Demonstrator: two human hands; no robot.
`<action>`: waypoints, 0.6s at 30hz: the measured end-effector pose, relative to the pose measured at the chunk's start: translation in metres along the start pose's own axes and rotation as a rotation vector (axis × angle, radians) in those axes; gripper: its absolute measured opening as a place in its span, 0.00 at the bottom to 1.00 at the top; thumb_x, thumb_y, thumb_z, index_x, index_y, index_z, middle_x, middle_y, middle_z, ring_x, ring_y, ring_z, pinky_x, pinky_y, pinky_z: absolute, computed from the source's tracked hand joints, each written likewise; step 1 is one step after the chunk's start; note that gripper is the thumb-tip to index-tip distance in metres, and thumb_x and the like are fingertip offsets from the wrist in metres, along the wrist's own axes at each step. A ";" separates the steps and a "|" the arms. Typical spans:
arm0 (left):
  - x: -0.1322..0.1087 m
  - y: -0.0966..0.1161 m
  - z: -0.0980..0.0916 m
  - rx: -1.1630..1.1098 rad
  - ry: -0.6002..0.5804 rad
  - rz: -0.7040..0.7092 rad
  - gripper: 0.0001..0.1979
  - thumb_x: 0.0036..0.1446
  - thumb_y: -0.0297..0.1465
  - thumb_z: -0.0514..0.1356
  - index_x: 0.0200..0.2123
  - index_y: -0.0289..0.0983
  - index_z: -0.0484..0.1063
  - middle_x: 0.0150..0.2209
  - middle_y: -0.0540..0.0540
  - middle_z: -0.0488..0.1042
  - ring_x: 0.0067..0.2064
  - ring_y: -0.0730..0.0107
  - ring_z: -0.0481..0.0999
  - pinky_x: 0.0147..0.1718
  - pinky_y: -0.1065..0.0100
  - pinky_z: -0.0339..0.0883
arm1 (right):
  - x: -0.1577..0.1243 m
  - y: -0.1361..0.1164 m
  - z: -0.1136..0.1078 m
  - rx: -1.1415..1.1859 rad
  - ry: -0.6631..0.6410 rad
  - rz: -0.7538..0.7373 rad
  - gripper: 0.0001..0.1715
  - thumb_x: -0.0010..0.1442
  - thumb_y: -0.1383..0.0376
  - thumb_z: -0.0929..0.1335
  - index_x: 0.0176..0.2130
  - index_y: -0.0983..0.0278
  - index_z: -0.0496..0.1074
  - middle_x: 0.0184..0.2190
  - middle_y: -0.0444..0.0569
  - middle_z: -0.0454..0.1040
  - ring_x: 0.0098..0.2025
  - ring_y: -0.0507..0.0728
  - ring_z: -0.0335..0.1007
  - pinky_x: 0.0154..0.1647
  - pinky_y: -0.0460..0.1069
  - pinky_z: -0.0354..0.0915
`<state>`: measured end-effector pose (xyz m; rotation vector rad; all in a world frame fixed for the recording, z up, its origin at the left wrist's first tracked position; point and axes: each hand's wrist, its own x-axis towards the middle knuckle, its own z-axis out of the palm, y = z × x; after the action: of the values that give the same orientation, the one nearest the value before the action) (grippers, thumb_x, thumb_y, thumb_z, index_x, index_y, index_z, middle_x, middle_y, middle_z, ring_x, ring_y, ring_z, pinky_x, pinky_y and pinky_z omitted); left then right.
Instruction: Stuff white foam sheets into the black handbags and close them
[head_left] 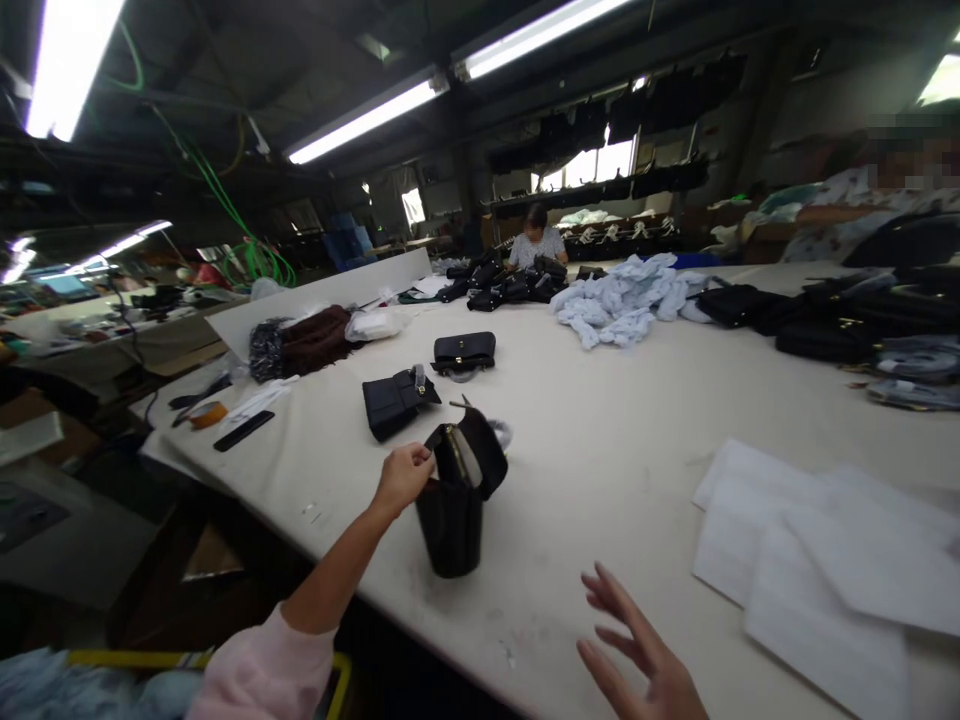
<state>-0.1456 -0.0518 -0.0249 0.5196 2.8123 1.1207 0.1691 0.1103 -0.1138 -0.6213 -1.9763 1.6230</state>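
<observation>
My left hand (pixel 405 478) pinches the upper rim of a black handbag (pixel 452 525) near the front edge of the table. The bag stands upright, its flap (pixel 484 450) folded back to the right and its zipped mouth showing a pale lining. To its right, my right hand (pixel 634 650) hovers over the table with fingers spread and nothing in them. Just beyond the held bag lie two more black handbags, one (pixel 397 402) tilted on its side and one (pixel 465 352) with a gold clasp.
White sheets (pixel 817 560) lie at the right. Farther back are a heap of pale blue cloth (pixel 630 295) and piles of black bags (pixel 840 315). Orange tape (pixel 208 415), a black strip (pixel 244 431) and brown fluffy material (pixel 315 340) are at left. A person (pixel 536 240) sits across the table (pixel 600 430).
</observation>
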 end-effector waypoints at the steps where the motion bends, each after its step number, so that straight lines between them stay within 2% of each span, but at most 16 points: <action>1: -0.015 0.010 0.015 -0.079 -0.006 0.024 0.06 0.55 0.31 0.57 0.29 0.35 0.69 0.24 0.50 0.72 0.26 0.70 0.73 0.27 0.70 0.68 | 0.005 -0.008 0.007 -0.007 -0.017 -0.056 0.43 0.56 0.52 0.70 0.65 0.61 0.57 0.61 0.58 0.65 0.58 0.65 0.66 0.52 0.58 0.71; 3: -0.051 0.032 0.050 -0.203 -0.010 0.067 0.07 0.55 0.33 0.56 0.30 0.35 0.69 0.26 0.49 0.73 0.28 0.70 0.73 0.28 0.71 0.67 | 0.014 -0.023 0.016 -0.013 0.021 -0.111 0.52 0.57 0.53 0.70 0.69 0.59 0.40 0.67 0.59 0.52 0.65 0.67 0.56 0.57 0.64 0.65; 4: -0.072 0.043 0.068 -0.258 -0.018 0.082 0.08 0.56 0.34 0.56 0.31 0.35 0.69 0.28 0.48 0.73 0.29 0.70 0.73 0.29 0.71 0.67 | 0.018 -0.031 0.017 -0.016 0.063 -0.118 0.55 0.57 0.53 0.70 0.69 0.58 0.36 0.68 0.60 0.49 0.66 0.67 0.53 0.59 0.66 0.62; 6: -0.114 0.062 0.099 -0.398 -0.070 0.099 0.09 0.58 0.36 0.55 0.33 0.36 0.68 0.29 0.49 0.73 0.30 0.71 0.73 0.30 0.72 0.67 | 0.021 -0.045 0.012 -0.053 0.152 -0.106 0.57 0.55 0.54 0.72 0.69 0.56 0.36 0.67 0.59 0.51 0.65 0.67 0.54 0.60 0.67 0.60; 8: -0.153 0.074 0.121 -0.664 -0.198 0.084 0.09 0.56 0.36 0.59 0.34 0.36 0.68 0.30 0.49 0.74 0.31 0.70 0.73 0.31 0.72 0.68 | 0.020 -0.056 -0.001 -0.140 0.256 -0.085 0.52 0.56 0.56 0.71 0.69 0.56 0.42 0.64 0.57 0.57 0.63 0.66 0.59 0.61 0.65 0.59; 11: -0.191 0.081 0.134 -0.843 -0.461 0.006 0.10 0.53 0.34 0.63 0.33 0.37 0.66 0.31 0.49 0.73 0.33 0.70 0.74 0.33 0.71 0.69 | 0.011 -0.065 -0.025 -0.279 0.326 -0.040 0.45 0.57 0.59 0.69 0.67 0.57 0.48 0.61 0.54 0.63 0.59 0.63 0.65 0.60 0.60 0.62; 14: -0.202 0.079 0.134 -0.779 -0.607 -0.015 0.10 0.53 0.33 0.63 0.31 0.37 0.63 0.29 0.51 0.71 0.32 0.70 0.74 0.33 0.70 0.70 | 0.004 -0.071 -0.042 -0.409 0.184 -0.009 0.40 0.55 0.62 0.69 0.64 0.58 0.57 0.61 0.52 0.64 0.59 0.62 0.64 0.60 0.58 0.63; 16: -0.201 0.077 0.134 -0.645 -0.607 0.064 0.10 0.53 0.32 0.63 0.34 0.38 0.63 0.32 0.50 0.72 0.34 0.68 0.75 0.35 0.67 0.72 | 0.004 -0.074 -0.048 -0.486 0.126 0.002 0.31 0.55 0.66 0.67 0.59 0.60 0.64 0.57 0.53 0.69 0.57 0.61 0.67 0.58 0.56 0.64; 17: -0.198 0.076 0.133 -0.566 -0.544 0.145 0.11 0.53 0.31 0.63 0.37 0.38 0.64 0.35 0.48 0.72 0.36 0.66 0.76 0.38 0.65 0.72 | 0.005 -0.075 -0.051 -0.517 0.127 0.017 0.26 0.56 0.66 0.65 0.55 0.62 0.67 0.52 0.54 0.73 0.53 0.61 0.70 0.54 0.55 0.66; 18: -0.193 0.076 0.133 -0.487 -0.433 0.256 0.13 0.53 0.30 0.64 0.41 0.38 0.64 0.38 0.46 0.72 0.40 0.63 0.76 0.41 0.61 0.72 | 0.007 -0.076 -0.055 -0.542 0.137 0.038 0.22 0.58 0.66 0.64 0.52 0.64 0.70 0.46 0.54 0.76 0.47 0.61 0.73 0.49 0.54 0.68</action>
<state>0.0829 0.0225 -0.0819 0.9467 2.0557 1.4634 0.1969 0.1423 -0.0293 -0.9433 -2.3151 1.0198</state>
